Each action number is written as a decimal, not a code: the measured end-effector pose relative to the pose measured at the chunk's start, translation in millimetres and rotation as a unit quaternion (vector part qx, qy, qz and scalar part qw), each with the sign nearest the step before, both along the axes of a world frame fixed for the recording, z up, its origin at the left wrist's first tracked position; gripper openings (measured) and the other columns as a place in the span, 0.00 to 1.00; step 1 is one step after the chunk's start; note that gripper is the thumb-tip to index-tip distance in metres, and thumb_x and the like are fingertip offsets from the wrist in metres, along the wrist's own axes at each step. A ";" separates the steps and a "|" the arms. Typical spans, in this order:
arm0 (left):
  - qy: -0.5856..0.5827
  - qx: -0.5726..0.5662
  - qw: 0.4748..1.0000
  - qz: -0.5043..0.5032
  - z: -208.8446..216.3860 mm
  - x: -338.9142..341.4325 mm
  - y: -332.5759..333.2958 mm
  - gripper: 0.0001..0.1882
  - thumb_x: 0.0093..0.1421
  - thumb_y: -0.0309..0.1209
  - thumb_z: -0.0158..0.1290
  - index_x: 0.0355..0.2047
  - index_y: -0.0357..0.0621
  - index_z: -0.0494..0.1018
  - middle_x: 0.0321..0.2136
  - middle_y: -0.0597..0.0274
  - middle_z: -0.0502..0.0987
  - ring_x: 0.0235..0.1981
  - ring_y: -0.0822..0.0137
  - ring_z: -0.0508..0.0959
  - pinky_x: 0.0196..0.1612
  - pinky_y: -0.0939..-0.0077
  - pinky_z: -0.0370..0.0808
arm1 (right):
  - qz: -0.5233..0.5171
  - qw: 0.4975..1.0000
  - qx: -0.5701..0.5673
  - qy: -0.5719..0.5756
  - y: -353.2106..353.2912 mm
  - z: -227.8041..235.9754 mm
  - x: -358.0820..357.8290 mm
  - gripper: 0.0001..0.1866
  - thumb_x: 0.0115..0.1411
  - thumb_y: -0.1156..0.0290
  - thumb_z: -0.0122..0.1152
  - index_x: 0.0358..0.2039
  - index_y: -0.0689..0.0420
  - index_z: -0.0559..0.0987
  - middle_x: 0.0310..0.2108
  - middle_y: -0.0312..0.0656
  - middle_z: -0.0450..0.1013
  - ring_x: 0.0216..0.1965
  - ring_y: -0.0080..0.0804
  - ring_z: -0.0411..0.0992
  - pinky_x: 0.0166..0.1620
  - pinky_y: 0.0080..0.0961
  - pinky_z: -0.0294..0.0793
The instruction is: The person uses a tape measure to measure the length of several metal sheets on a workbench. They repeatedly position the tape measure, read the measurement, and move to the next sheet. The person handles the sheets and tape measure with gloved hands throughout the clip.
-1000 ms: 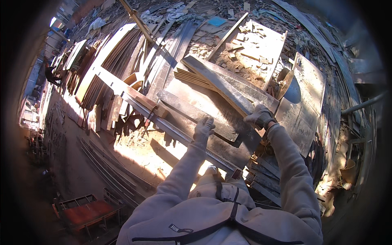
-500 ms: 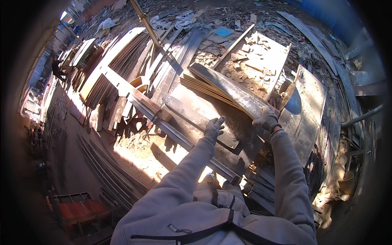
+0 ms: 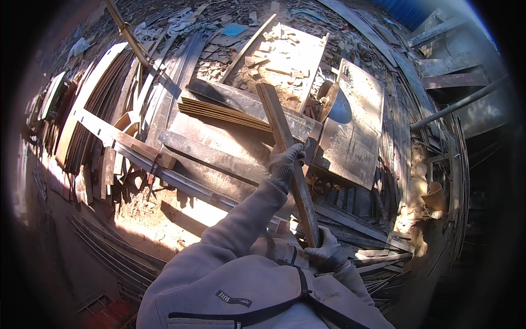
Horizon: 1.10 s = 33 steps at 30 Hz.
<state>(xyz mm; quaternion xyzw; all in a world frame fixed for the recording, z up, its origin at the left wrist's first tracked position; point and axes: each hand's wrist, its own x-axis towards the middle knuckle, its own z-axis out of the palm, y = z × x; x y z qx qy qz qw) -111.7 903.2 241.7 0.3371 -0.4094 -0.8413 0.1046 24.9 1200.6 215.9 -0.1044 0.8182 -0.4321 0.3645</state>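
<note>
A long, narrow wooden board (image 3: 302, 194) slants across in front of my body, its far end above the table and its near end by my waist. My gloved left hand (image 3: 285, 162) is wrapped round its middle. At the near end, my gloved right hand (image 3: 327, 251) grips the same board. Beyond it lies a stack of boards (image 3: 222, 113) with light edges and a dark, worn top face. Closer to me, a single dark-edged board (image 3: 211, 157) rests on the worktable (image 3: 200, 130).
A ruled metal rail (image 3: 189, 185) runs along the table's near left side. To the right is a flat panel (image 3: 356, 129) beside an upright curved piece (image 3: 327, 101). Long planks (image 3: 82, 120) lean at far left. Offcuts litter the ground; a pole (image 3: 460, 104) juts in at right.
Both hands have taken hold of a board, now lifted and turned toward me. My right hand has come back from the stack to my waist. The view has shifted right.
</note>
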 end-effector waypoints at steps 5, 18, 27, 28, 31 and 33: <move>0.065 0.055 0.994 -0.072 10.6 -6.2 51.5 0.11 0.66 0.32 0.66 0.42 0.37 0.80 0.33 0.57 0.84 0.32 0.64 0.86 0.34 0.70 0.85 | -0.070 0.997 -0.002 0.021 27.4 6.5 33.6 0.66 0.39 0.44 0.91 0.70 0.64 0.64 0.57 0.56 0.77 0.59 0.41 0.77 0.62 0.38 0.78; 0.058 0.126 0.965 -0.222 20.4 -14.0 91.8 0.16 0.68 0.38 0.64 0.43 0.36 0.80 0.33 0.54 0.84 0.33 0.61 0.85 0.39 0.65 0.85 | -0.154 0.984 0.041 0.074 39.8 -0.5 71.7 0.68 0.39 0.43 0.90 0.72 0.63 0.61 0.57 0.58 0.77 0.58 0.48 0.79 0.60 0.41 0.79; 0.048 0.254 0.934 -0.248 4.3 -26.0 111.2 0.16 0.62 0.34 0.66 0.45 0.35 0.81 0.33 0.48 0.86 0.29 0.55 0.86 0.35 0.60 0.86 | -0.188 0.970 0.100 0.121 33.0 -1.9 78.4 0.70 0.42 0.49 0.90 0.76 0.58 0.52 0.56 0.61 0.77 0.57 0.54 0.79 0.60 0.45 0.79; 0.060 0.271 0.928 -0.249 -2.0 -28.8 115.5 0.16 0.62 0.34 0.66 0.45 0.35 0.81 0.34 0.48 0.86 0.30 0.55 0.86 0.36 0.60 0.86 | -0.205 0.967 0.107 0.104 30.4 -3.1 77.2 0.70 0.43 0.49 0.89 0.76 0.58 0.51 0.56 0.61 0.77 0.56 0.55 0.80 0.60 0.45 0.80; 0.099 0.255 0.914 -0.301 -31.6 -42.8 128.2 0.15 0.68 0.37 0.60 0.47 0.39 0.80 0.36 0.55 0.85 0.38 0.57 0.85 0.44 0.56 0.84 | -0.233 0.952 0.180 0.078 26.4 -3.7 72.1 0.57 0.47 0.50 0.85 0.70 0.57 0.60 0.51 0.60 0.79 0.49 0.60 0.82 0.55 0.50 0.81; 0.043 0.131 0.959 -0.249 -59.5 -59.6 142.8 0.17 0.69 0.39 0.61 0.49 0.38 0.80 0.37 0.55 0.86 0.38 0.58 0.86 0.45 0.59 0.84 | -0.252 0.934 0.250 0.026 27.9 -2.1 65.6 0.51 0.48 0.50 0.83 0.65 0.57 0.65 0.48 0.59 0.80 0.47 0.60 0.82 0.53 0.51 0.81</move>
